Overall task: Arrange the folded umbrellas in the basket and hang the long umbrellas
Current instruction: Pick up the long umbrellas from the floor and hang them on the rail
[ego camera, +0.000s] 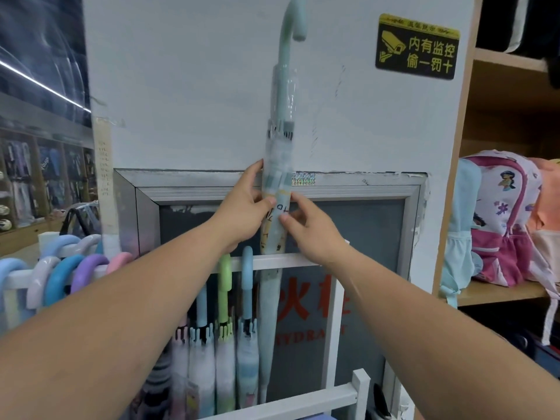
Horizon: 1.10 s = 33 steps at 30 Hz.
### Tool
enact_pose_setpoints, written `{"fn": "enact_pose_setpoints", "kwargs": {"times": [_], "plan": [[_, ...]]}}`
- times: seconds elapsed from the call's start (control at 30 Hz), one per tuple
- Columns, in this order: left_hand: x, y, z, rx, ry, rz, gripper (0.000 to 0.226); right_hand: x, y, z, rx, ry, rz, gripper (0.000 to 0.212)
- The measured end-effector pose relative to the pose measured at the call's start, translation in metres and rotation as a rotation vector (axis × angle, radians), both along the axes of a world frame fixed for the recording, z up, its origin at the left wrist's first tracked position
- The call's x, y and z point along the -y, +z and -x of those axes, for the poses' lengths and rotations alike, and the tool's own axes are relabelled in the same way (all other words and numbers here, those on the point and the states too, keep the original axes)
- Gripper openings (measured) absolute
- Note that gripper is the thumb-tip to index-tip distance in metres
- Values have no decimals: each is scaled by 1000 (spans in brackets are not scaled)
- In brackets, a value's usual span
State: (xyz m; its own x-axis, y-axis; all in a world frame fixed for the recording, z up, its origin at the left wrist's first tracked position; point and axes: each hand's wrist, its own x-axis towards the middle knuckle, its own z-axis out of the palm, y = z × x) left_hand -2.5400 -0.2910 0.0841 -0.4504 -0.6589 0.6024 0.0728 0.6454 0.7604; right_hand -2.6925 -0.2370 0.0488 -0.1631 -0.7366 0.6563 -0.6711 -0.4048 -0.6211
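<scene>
Mint-green long umbrella (277, 177) is held upright in front of the white wall (181, 86), crook handle at the top and tip pointing down behind the front rail (303, 259) of the white rack (328, 328). It is sheathed in clear plastic wrap and is not yet hung.

Hand state:
- Left hand (242, 207): fingers curled round the rolled canopy from the left, thumb across the front.
- Right hand (312, 228): thumb and fingertips pinch the canopy just below the left thumb. Whether they hold a strap or only the wrap cannot be told.

Task progress, as judged from the layout:
- Two long umbrellas, a green-handled umbrella (225, 286) and a blue-handled umbrella (247, 280), already hang by their crooks on the front rail, side by side.
- A row of pastel handles (60, 277) hooks over the side rail at the left.
- The held umbrella remains to be hooked; free rail lies to the right of the blue handle.
- No basket or folded umbrella can be identified, so that part of the task cannot be assessed.

Surroundings:
- Behind the rack stands a metal-framed hydrant cabinet (363, 231) with red lettering on its panel.
- A black-and-yellow surveillance sign (416, 45) is fixed to the wall at upper right.
- A wooden shelf (497, 294) at the right carries children's backpacks (503, 219).
- Shop display shelving runs along the far left.
</scene>
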Motion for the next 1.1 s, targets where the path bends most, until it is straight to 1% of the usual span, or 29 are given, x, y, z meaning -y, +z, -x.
{"fn": "enact_pose_setpoints", "kwargs": {"times": [0.1,0.17,0.27,0.33,0.4,0.47,0.63,0.73,0.8,0.87,0.9,0.97,1.1], "plan": [[-3,-11,-1,51,-19,-20,66,2,19,2,132,35,52,53],[-1,-15,-2,82,-12,-32,68,6,29,2,150,60,52,54],[1,-16,-3,124,25,-43,68,11,30,3,125,68,31,55],[4,-14,-3,143,64,-52,61,14,24,6,131,80,17,53],[6,-12,-4,108,89,-71,50,15,15,9,139,97,-19,49],[9,-10,-4,55,95,-87,44,13,6,9,90,75,-59,45],[11,-13,-5,79,100,-64,44,5,-4,6,60,74,-152,35],[15,-15,-7,160,96,-46,46,-10,10,7,-14,43,-217,31],[17,-17,-9,222,95,-26,52,-20,31,7,69,40,-176,36],[18,-19,-11,238,87,-35,55,-30,57,7,199,79,-109,39],[19,-20,-11,236,82,-44,55,-35,70,8,228,100,-82,41],[21,-21,-11,233,75,-57,55,-43,92,10,202,148,-76,48],[24,-21,-12,273,54,-67,54,-46,119,6,50,209,-189,62]]}}
